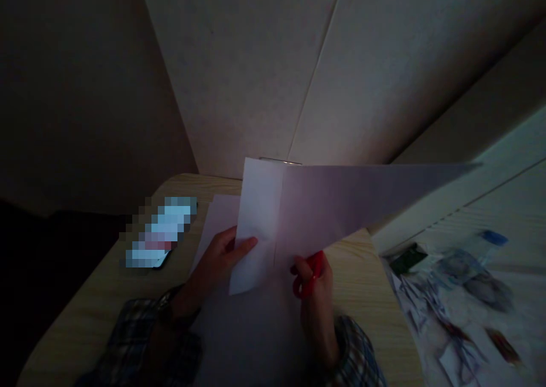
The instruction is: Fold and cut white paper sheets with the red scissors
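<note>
A folded white paper sheet [307, 210] is held up over the wooden table [106, 296], its long point reaching right. My left hand [219, 259] pinches the sheet's lower left strip, thumb on top. My right hand [315, 287] is closed round red-handled scissors [307, 273], whose blades are hidden behind the paper. Another white sheet [251, 336] lies flat on the table under both hands. A watch sits on my left wrist, and both sleeves are plaid.
A phone [160, 233] with a lit screen lies on the table to the left. Paper scraps and printed pieces [452, 296] are piled at the right, with a pale bottle with a blue cap [490, 242]. Padded wall panels rise behind the table.
</note>
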Demonstrator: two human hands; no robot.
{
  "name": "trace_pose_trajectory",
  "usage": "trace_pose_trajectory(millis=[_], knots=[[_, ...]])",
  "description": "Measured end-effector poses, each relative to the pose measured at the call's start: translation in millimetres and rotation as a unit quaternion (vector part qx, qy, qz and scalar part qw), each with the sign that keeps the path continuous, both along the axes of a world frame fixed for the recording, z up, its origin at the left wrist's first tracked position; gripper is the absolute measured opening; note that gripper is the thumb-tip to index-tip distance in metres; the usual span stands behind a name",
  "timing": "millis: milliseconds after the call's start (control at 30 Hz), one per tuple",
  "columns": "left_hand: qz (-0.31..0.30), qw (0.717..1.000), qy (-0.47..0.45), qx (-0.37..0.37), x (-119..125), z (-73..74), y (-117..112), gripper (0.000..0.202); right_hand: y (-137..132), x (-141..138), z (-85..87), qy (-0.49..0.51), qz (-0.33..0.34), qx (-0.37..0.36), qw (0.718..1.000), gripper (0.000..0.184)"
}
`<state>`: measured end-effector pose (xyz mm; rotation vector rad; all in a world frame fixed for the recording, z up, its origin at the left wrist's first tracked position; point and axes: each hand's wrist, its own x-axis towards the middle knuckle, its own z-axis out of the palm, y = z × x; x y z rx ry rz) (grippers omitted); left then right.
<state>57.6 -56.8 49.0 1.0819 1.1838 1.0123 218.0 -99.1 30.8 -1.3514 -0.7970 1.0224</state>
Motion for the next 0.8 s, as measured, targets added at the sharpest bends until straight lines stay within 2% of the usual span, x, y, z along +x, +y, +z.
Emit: trace_pose_trajectory(millis=[133,300,433,533,600,633,667,700,733,800], knots=[[0.009,0.996,-0.078,-0.044,-0.9,2.6,-1.6,0.022,0.8,4.4,5.1,0.024,-0.025,0.014,0.999,0.015],[0.001,0.983,-0.147,-0.108,-1.4,8.5,-3.0,0.023,3.6,1.6,6.1,0.145,-0.004,0.065,0.987,0.013],[-0.022,0.977,-0.164,-0.132,-3.1,12.2,-6.4,0.036,9.4,-1.9,9.3,0.202,-0.028,0.067,0.977,0.013],[-0.099,0.973,-0.186,-0.097,-8.3,10.8,-10.0,0.051,14.8,-2.2,13.3,0.182,-0.052,0.086,0.978,0.014],[-0.199,0.960,-0.192,-0.037,-11.1,7.5,-11.8,0.063,16.4,-3.2,15.6,0.164,-0.078,0.099,0.978,0.014],[-0.245,0.955,-0.168,-0.012,-11.4,5.4,-12.8,0.064,16.3,-4.5,16.6,0.158,-0.089,0.101,0.978,0.014],[-0.262,0.957,-0.124,0.002,-10.5,3.1,-13.9,0.061,15.5,-6.6,17.3,0.153,-0.097,0.099,0.978,0.013],[-0.253,0.965,-0.074,0.011,-8.4,0.8,-15.3,0.056,14.1,-9.7,17.8,0.148,-0.097,0.094,0.980,0.012],[-0.215,0.976,-0.024,0.013,-5.1,-1.5,-16.9,0.049,12.5,-13.5,18.0,0.141,-0.092,0.085,0.982,0.011],[-0.088,0.995,0.034,0.001,3.4,-5.2,-20.1,0.034,9.6,-22.5,16.4,0.124,-0.081,0.071,0.986,0.009]])
